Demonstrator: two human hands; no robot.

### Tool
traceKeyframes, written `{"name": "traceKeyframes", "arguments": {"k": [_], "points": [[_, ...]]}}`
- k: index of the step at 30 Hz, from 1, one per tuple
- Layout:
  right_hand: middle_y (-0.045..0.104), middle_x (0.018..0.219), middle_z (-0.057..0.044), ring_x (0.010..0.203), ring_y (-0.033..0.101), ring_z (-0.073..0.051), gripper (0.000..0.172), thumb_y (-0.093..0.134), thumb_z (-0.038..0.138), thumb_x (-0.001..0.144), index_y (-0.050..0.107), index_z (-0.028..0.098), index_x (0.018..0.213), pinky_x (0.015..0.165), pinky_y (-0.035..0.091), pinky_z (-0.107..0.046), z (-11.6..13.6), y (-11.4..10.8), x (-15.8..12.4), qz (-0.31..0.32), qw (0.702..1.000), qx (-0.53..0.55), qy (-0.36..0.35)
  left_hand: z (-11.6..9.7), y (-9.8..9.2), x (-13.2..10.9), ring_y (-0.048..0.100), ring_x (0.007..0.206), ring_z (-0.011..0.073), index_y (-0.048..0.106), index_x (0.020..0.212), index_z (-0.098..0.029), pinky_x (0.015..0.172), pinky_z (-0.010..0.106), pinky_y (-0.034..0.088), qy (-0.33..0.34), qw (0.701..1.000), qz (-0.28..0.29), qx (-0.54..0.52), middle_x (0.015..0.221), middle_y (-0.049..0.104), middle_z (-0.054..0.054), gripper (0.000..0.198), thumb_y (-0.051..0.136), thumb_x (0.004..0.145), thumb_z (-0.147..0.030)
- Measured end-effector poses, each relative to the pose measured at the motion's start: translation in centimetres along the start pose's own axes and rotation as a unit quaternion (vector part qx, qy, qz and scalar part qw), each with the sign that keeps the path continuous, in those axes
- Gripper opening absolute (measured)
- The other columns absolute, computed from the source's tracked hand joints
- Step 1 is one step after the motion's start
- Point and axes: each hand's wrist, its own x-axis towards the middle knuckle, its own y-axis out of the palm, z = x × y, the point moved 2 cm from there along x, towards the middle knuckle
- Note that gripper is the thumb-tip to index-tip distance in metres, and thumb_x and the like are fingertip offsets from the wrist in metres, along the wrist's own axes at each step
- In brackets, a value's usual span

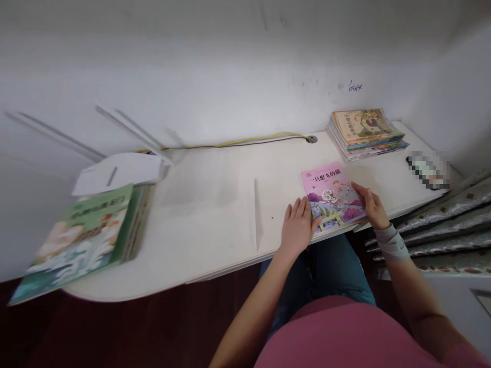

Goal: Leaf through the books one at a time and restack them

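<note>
Your two hands are both on one pink picture book (pixel 332 197), titled 一只想飞的猫, which lies flat on the white desk (pixel 215 214) right in front of you. Your left hand (pixel 297 227) is open, its fingers (pixel 301 208) resting on the book's lower left part. Your right hand (pixel 370 204) is also open, lying along the book's right edge, with a grey wrist wrap (pixel 391 243) just behind it. Neither hand is closed around the book.

Beyond your right hand sits one stack of picture books (pixel 364 134), and just right of that lies one pixelated object (pixel 427 171). Well left of your left hand is a second stack of books (pixel 86 240), green cover up, with one white paper sheet (pixel 117 174) behind it. One yellow cable (pixel 230 142) runs along the desk's back edge, ahead of your hands.
</note>
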Motion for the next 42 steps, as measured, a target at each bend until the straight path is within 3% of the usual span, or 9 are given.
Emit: {"name": "traceKeyframes", "arguments": {"k": [3,7,12,16,20,25,32,36,42], "points": [[0.056,0.138,-0.006,0.129,0.050,-0.023,0.063,0.023,0.061,0.096,0.055,0.023,0.134,0.110,0.040,-0.045,2.1,0.7,0.1,0.011,0.997,0.068,-0.019,-0.1,-0.1,0.0,0.039,0.138,0.0308,0.050,0.136,-0.008,0.113,0.049,0.030,0.001,1.000,0.005,0.001,0.146,0.045,0.017,0.059,0.030,0.097,-0.047],[0.048,0.146,-0.006,0.135,0.043,-0.023,0.060,0.025,0.057,0.097,0.046,0.023,0.142,0.111,0.039,-0.046,6.0,3.0,1.5,0.059,0.989,0.091,-0.103,-0.2,-0.1,0.0,0.038,0.138,0.0306,0.049,0.136,-0.006,0.114,0.048,0.029,-0.003,1.000,0.008,-0.002,0.146,0.044,0.018,0.059,0.031,0.097,-0.046],[0.030,0.156,-0.004,0.145,0.024,-0.022,0.057,0.038,0.051,0.095,0.038,0.026,0.146,0.116,0.028,-0.048,8.9,6.9,2.9,0.152,0.960,-0.088,-0.216,-0.3,0.1,0.0,0.035,0.140,0.0314,0.045,0.140,-0.007,0.114,0.052,0.028,0.001,1.000,0.009,-0.013,0.147,0.043,0.020,0.057,0.039,0.095,-0.041],[0.037,0.153,-0.008,0.146,0.021,-0.026,0.049,0.037,0.038,0.097,0.044,0.022,0.143,0.115,0.023,-0.055,9.1,9.9,2.4,0.195,0.904,-0.267,-0.272,0.9,-0.8,-0.3,0.037,0.138,0.0310,0.046,0.138,-0.007,0.111,0.051,0.033,0.048,0.997,0.038,-0.049,0.144,0.046,0.023,0.052,0.045,0.092,-0.030],[0.046,0.147,-0.011,0.142,0.031,-0.027,0.047,0.031,0.022,0.097,0.044,0.015,0.142,0.114,0.024,-0.057,8.6,11.9,1.5,0.232,0.857,-0.365,-0.281,4.7,-3.0,-1.0,0.030,0.142,0.0314,0.044,0.141,-0.012,0.113,0.054,0.028,-0.035,0.999,0.011,0.000,0.149,0.040,0.019,0.050,0.035,0.096,-0.030],[0.046,0.145,-0.018,0.140,0.035,-0.029,0.047,0.033,0.011,0.093,0.049,0.008,0.137,0.115,0.022,-0.058,8.2,13.7,1.1,0.206,0.845,-0.406,-0.280,8.5,-3.7,-2.4,0.029,0.142,0.0313,0.039,0.145,-0.013,0.113,0.056,0.026,-0.125,0.992,0.021,0.026,0.150,0.039,0.018,0.056,0.029,0.098,-0.041],[0.048,0.143,-0.021,0.139,0.035,-0.030,0.044,0.032,0.012,0.094,0.051,0.005,0.133,0.116,0.020,-0.057,8.8,16.8,0.2,0.201,0.853,-0.411,-0.249,8.4,-3.1,-2.7,0.038,0.138,0.0318,0.035,0.145,-0.006,0.112,0.053,0.026,-0.151,0.988,-0.010,0.024,0.145,0.045,0.021,0.061,0.025,0.099,-0.043],[0.046,0.145,-0.018,0.140,0.034,-0.029,0.044,0.033,0.014,0.094,0.051,0.007,0.133,0.117,0.021,-0.054,9.4,17.2,0.0,0.210,0.852,-0.409,-0.251,8.3,-3.5,-2.8,0.040,0.136,0.0312,0.037,0.144,-0.006,0.111,0.051,0.029,-0.146,0.989,-0.015,0.026,0.142,0.049,0.022,0.061,0.026,0.098,-0.044],[0.025,0.156,-0.020,0.145,0.020,-0.035,0.059,0.050,0.028,0.089,0.038,0.013,0.144,0.112,0.021,-0.058,9.8,15.1,5.3,0.216,0.860,-0.425,-0.182,8.2,-3.7,-2.9,0.038,0.137,0.0310,0.044,0.140,-0.009,0.113,0.052,0.028,-0.137,0.990,-0.010,0.035,0.145,0.047,0.017,0.062,0.032,0.096,-0.050]]}}
